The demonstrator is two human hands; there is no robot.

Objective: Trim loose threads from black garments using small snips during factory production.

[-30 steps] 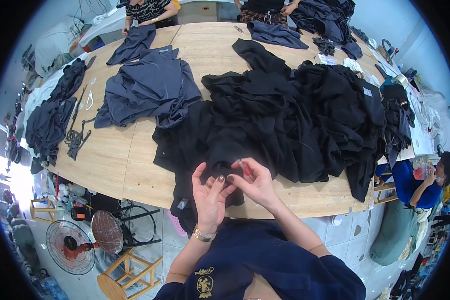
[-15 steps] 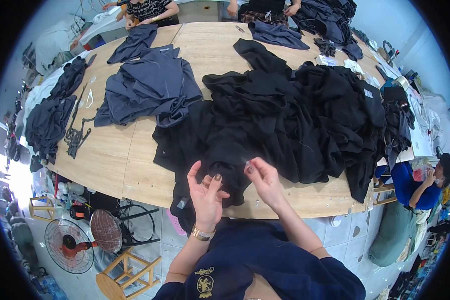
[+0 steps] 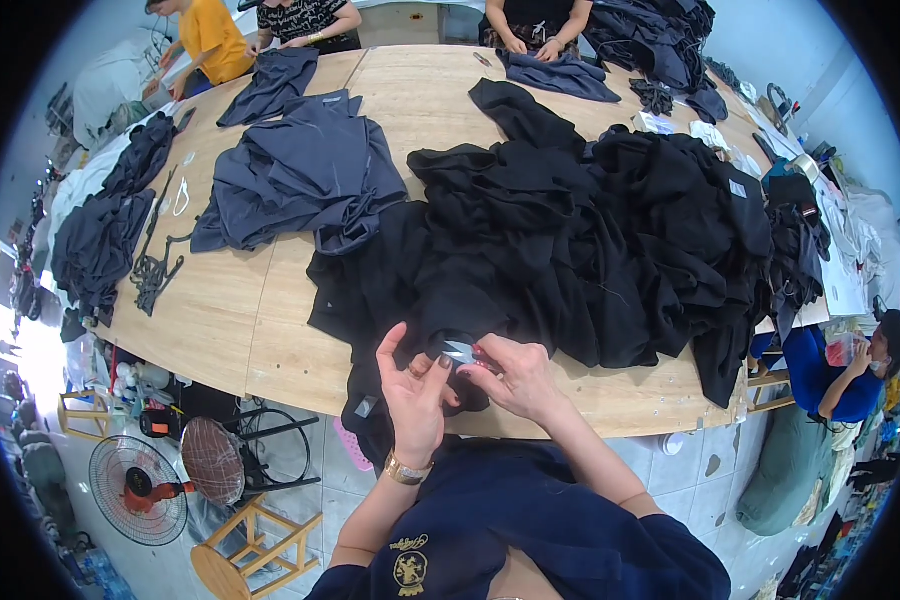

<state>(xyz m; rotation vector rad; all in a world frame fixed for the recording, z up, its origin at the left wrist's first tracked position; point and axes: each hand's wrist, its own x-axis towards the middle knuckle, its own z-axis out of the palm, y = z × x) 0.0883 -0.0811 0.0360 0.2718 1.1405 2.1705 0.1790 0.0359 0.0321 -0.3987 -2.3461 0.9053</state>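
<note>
Thread snips (image 3: pixel 459 352) with pale metal blades and reddish grips are in my right hand (image 3: pixel 522 378), the blades pointing left. Their tips come close to the thumb of my left hand (image 3: pixel 412 395). That hand is raised palm up, thumb bent against the fingers in a pinch, index finger sticking up; what it pinches is too small to make out. Under both hands spreads a black garment (image 3: pixel 460 300), part of a large heap of black cloth that hangs over the table's near edge.
Dark grey garments (image 3: pixel 305 175) lie left of the heap on the wooden table (image 3: pixel 300 350). Dark straps (image 3: pixel 153 275) and small white-handled scissors (image 3: pixel 181 198) are further left. People work across the table. A fan (image 3: pixel 138 492) and stools (image 3: pixel 255 550) stand at lower left.
My right hand has moved left toward my left hand, and the snips' blades now show between them. My left hand stays nearly in place. A person in yellow has come into view at far left.
</note>
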